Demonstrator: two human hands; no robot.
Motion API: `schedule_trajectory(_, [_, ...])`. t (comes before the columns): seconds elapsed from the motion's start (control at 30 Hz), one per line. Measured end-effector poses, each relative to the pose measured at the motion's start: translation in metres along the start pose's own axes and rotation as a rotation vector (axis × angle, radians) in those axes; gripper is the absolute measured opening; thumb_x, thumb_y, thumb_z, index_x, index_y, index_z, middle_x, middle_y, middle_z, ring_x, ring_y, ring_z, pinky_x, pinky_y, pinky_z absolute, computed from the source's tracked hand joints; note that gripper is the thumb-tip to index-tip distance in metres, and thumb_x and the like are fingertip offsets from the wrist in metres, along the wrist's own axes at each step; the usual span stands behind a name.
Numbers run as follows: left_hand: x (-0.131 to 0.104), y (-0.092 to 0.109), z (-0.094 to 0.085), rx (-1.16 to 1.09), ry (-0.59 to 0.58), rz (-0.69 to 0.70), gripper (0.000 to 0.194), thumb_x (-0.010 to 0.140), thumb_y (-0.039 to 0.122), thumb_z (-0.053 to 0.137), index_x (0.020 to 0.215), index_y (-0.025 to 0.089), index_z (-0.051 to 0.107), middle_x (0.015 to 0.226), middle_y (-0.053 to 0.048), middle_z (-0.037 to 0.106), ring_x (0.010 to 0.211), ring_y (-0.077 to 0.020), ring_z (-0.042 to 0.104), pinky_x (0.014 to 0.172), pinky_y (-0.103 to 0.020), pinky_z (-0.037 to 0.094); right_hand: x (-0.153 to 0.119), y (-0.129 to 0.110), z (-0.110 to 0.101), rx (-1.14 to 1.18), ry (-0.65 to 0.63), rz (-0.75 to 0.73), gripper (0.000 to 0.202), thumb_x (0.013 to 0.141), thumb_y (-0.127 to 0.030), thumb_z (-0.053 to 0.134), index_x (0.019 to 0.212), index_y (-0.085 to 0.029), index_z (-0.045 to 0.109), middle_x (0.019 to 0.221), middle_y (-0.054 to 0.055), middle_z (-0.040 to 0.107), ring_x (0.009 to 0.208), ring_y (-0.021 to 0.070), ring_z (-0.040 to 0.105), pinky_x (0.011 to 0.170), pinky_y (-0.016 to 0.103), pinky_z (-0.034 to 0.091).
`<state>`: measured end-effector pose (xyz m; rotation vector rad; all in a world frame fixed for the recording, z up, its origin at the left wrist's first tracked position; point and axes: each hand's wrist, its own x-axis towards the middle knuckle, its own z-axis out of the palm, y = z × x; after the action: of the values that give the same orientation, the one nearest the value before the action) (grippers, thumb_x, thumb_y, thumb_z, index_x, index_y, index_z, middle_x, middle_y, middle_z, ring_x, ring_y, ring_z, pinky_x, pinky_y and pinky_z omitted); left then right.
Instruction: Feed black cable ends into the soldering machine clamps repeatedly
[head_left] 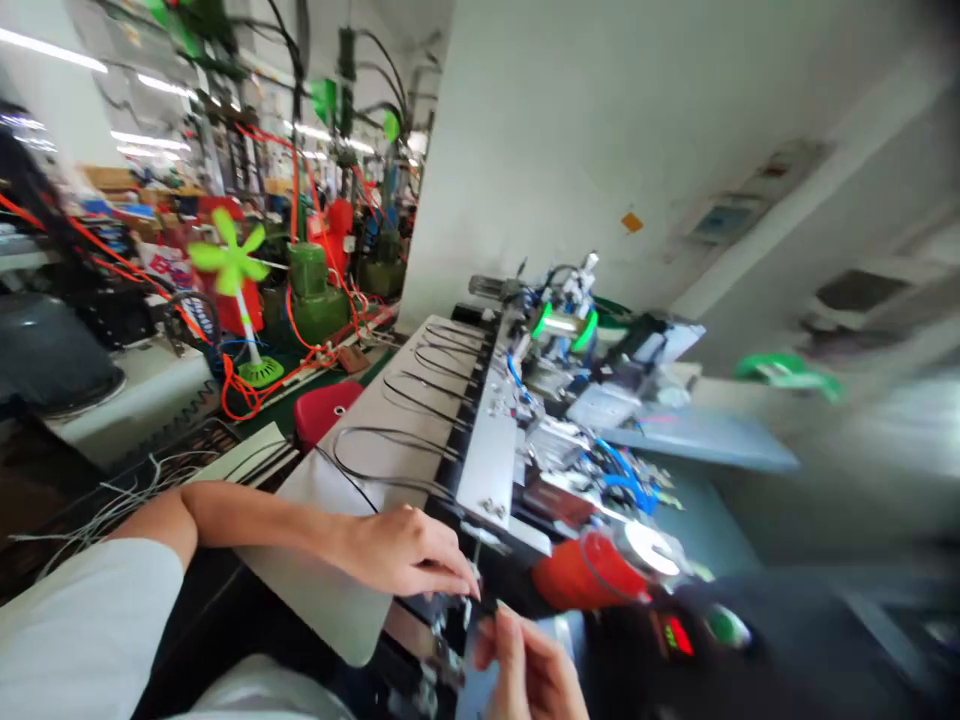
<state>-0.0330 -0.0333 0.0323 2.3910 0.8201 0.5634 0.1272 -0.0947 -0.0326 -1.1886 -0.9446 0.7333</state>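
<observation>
My left hand point(409, 552) reaches across a pale board point(322, 600) at the lower middle, its fingertips pressed together over small metal parts at the machine's near end. Just right of it and lower, my right hand point(525, 665) is pinched, thumb against forefinger. Something small and dark lies between the two sets of fingertips, too blurred to name. Black cables point(382, 432) loop over the board behind my left hand, their ends along the machine's dark rail point(466, 420).
A machine with blue tubes point(619, 470) extends away at centre right. An orange-red cylinder point(589, 572) and a green button point(727, 626) are right of my hands. Loose pale wires point(142, 490), a red stool point(322, 410) and a green fan point(229, 255) are on the left.
</observation>
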Motion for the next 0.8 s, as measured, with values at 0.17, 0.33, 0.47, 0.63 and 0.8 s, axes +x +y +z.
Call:
schedule_trajectory(0.17, [0.019,0.003,0.006,-0.044,0.004,-0.024,0.017,0.092,0.02,0.056,0.091,0.013,0.071,0.084,-0.005,0.068,0.077,-0.0133,0.064,0.071,-0.021,0.047,0.008,-0.003,-0.01,-0.22,-0.013,-0.171,0.016,0.089,-0.031,0.059,0.083,-0.018,0.066,0.067,0.0,0.064,0.051,0.0105,0.056,0.053,0.022,0.047])
schedule_trajectory(0.33, [0.027,-0.007,0.013,-0.094,0.026,-0.023,0.018,0.093,0.023,0.054,0.083,0.014,0.067,0.076,-0.001,0.065,0.068,-0.0107,0.059,0.065,-0.02,0.043,0.014,-0.001,-0.016,-0.086,-0.171,0.069,0.018,0.089,-0.034,0.057,0.085,-0.018,0.063,0.071,0.0,0.061,0.056,0.0105,0.054,0.051,0.022,0.043])
schedule_trajectory(0.47, [0.021,-0.012,0.017,-0.037,-0.053,0.032,0.021,0.094,0.022,0.051,0.082,0.014,0.066,0.075,-0.001,0.062,0.066,-0.0101,0.056,0.063,-0.02,0.04,0.012,-0.002,-0.021,0.001,-0.306,0.194,0.018,0.085,-0.033,0.063,0.075,-0.018,0.061,0.066,-0.002,0.055,0.056,0.0091,0.047,0.052,0.022,0.038])
schedule_trajectory(0.63, [0.016,-0.013,0.014,-0.056,-0.278,0.102,0.023,0.095,0.02,0.048,0.083,0.015,0.067,0.073,0.0,0.059,0.06,-0.0088,0.052,0.057,-0.02,0.036,0.018,-0.001,-0.032,0.185,-0.608,0.453,0.024,0.074,-0.03,0.073,0.061,-0.017,0.058,0.058,-0.004,0.053,0.052,0.0078,0.043,0.048,0.021,0.032])
schedule_trajectory(0.8, [0.016,-0.003,0.019,-0.172,0.015,-0.036,0.021,0.095,0.02,0.049,0.079,0.014,0.061,0.069,0.001,0.055,0.061,-0.0083,0.05,0.058,-0.018,0.037,0.003,-0.003,-0.005,0.278,-0.095,0.288,0.022,0.079,-0.03,0.071,0.065,-0.017,0.058,0.06,-0.004,0.052,0.054,0.0078,0.042,0.05,0.021,0.034])
